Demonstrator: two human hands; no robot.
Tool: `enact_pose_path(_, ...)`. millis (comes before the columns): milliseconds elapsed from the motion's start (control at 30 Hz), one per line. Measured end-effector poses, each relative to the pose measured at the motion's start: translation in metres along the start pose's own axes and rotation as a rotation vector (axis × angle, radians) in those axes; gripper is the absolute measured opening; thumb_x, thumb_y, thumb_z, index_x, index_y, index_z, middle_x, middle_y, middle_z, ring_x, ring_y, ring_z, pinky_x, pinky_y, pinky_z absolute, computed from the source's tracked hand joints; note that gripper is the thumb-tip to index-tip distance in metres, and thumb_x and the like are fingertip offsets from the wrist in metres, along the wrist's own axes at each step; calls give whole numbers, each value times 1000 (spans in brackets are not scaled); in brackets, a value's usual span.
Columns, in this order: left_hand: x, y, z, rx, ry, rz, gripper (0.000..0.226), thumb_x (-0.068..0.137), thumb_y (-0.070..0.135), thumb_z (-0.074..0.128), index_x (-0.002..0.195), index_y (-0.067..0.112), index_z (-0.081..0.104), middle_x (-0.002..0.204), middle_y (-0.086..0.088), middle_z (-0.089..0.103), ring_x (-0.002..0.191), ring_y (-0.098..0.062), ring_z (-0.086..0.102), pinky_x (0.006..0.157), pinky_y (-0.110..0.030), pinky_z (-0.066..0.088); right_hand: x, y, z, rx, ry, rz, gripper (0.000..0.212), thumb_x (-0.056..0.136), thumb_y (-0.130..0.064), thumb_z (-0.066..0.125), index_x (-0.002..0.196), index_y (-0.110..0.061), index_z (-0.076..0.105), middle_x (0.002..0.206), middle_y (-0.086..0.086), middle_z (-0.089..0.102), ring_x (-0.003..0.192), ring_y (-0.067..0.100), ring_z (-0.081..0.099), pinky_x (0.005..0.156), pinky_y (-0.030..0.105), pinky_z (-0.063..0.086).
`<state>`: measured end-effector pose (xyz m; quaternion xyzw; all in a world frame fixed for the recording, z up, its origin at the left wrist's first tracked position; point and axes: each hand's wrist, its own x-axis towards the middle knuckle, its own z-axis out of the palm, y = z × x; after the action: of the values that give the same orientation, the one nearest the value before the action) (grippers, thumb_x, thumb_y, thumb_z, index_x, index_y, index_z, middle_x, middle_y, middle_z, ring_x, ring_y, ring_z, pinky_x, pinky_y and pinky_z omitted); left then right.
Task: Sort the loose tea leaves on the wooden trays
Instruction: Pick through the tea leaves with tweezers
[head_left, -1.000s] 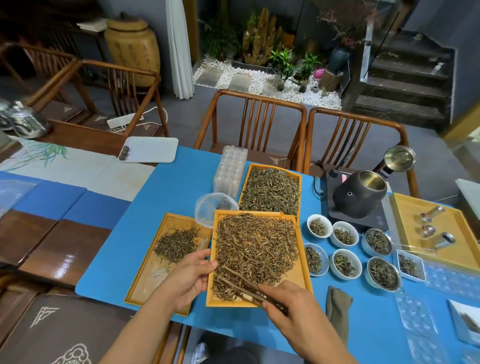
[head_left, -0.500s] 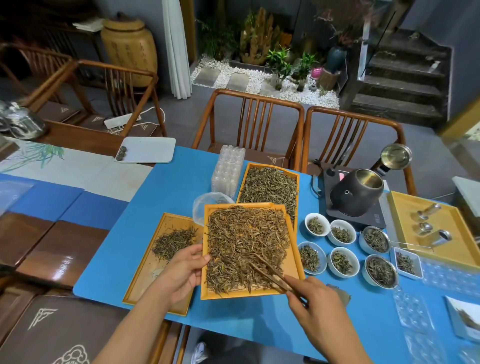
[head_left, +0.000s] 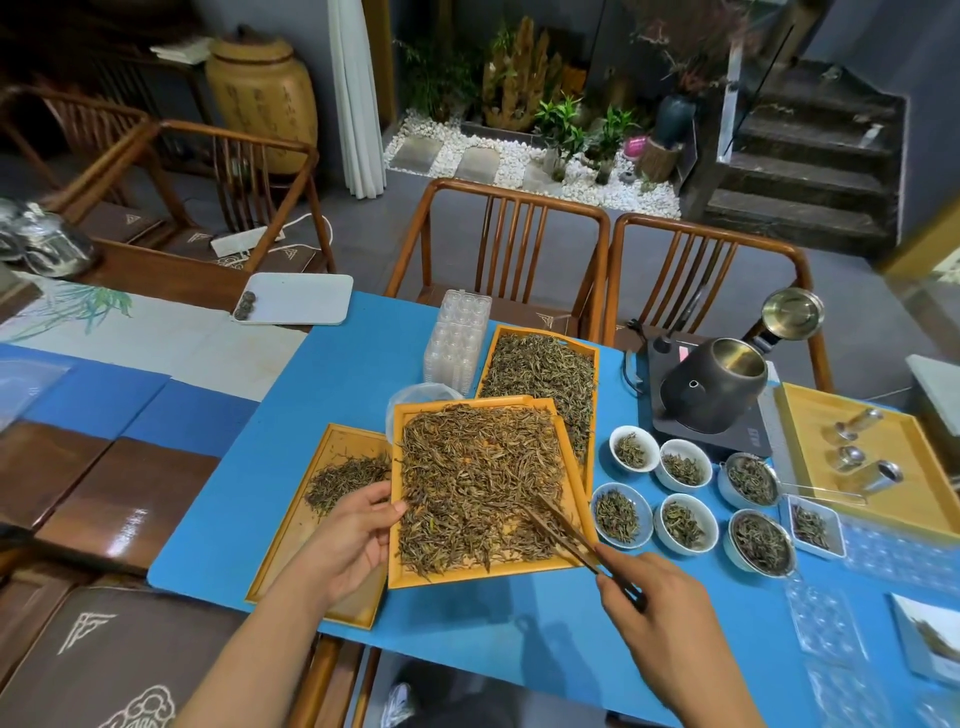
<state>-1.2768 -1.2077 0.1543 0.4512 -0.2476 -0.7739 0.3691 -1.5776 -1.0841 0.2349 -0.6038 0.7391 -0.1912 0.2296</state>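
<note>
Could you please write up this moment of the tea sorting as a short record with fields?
setting: blue table
middle tray: full of brown tea leaves, overlapping both other trays
left tray: small pile of leaves
far tray: full of darker leaves
left hand: grips the middle tray's left edge
right hand: holds wooden tweezers, tips in the middle tray's leaves
small bowls: hold tea samples, right of the trays
kettle: lid open

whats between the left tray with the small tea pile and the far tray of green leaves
In the head view, the middle tray heaped with brown leaves, and a clear plastic tub behind it.
</note>
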Motion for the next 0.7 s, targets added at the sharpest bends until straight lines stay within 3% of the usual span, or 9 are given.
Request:
enact_pose_path(200,-3,-3,3,8,-14,-4,31,94,-8,52,124,-4,60,92,-18,74,76,-24,72,68,-35,64,23,-14,6,-17,57,-42,32,94,-30,61,124,-38,66,83,-6,57,79,13,58,68,35,48)
enact_pose_path(333,-4,-1,4,25,-36,2,31,96,-7,51,124,-4,60,96,-20,73,78,-25,72,68,-35,64,27,-8,5,-77,31,-26,25,93,-31,58,114,-42,66,81,-5,57,79,14,56,67,38,49)
enact_pose_path(467,-5,-2,1,27,-27,-5,31,96,-8,50,125,-5,59,87,-15,74,71,-21,72,62,-31,62,24,-2,2,-40,74,11,22,93,-34,59,111,-43,67,83,-5,62,80,14,59,67,39,51)
enact_pose_path(700,-4,-4,2,43,-29,-28,33,95,-9,51,127,-6,55,77,-10,71,64,-17,68,57,-28,61,30,-12,13,-65,13,-39,25,94,-31,56,117,-38,64,81,-6,53,76,13,49,62,33,38)
